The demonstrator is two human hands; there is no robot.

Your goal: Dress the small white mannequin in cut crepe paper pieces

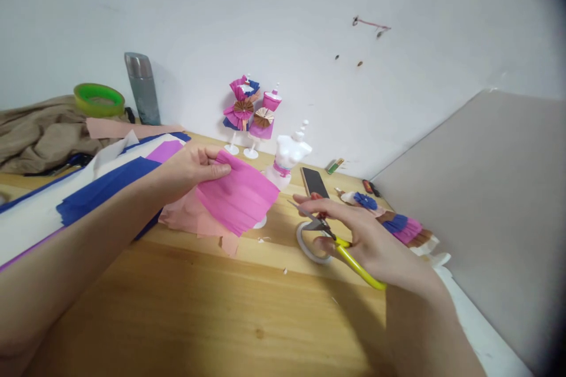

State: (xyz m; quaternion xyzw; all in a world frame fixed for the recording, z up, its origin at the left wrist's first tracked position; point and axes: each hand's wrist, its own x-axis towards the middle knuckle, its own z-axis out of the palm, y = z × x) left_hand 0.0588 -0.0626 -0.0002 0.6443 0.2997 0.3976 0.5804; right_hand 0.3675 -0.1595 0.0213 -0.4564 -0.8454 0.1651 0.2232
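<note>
The left hand [194, 168] pinches the upper edge of a folded sheet of pink paper [239, 197], thumb on top and fingers closed underneath, so the sheet hangs in the air just above the wooden table [198, 306]. A paler salmon sheet [183, 217] lies under it, its lower corner touching the tabletop. The right hand [369, 242] is closed on a pair of scissors [329, 232] with yellow handles, fingers curled through the loops; the grey blades point left toward the pink paper but stay apart from it (whether they are parted is hard to tell). Just below the blades lies a white tape ring [306, 247] flat on the table. Behind the pink paper stands a bare white mannequin [289, 156], and further back, near the wall, two small dressed mannequins [250, 112]. A dark phone [313, 181] lies beside the white one. Blue and white sheets [101, 185] are spread on the left.
</note>
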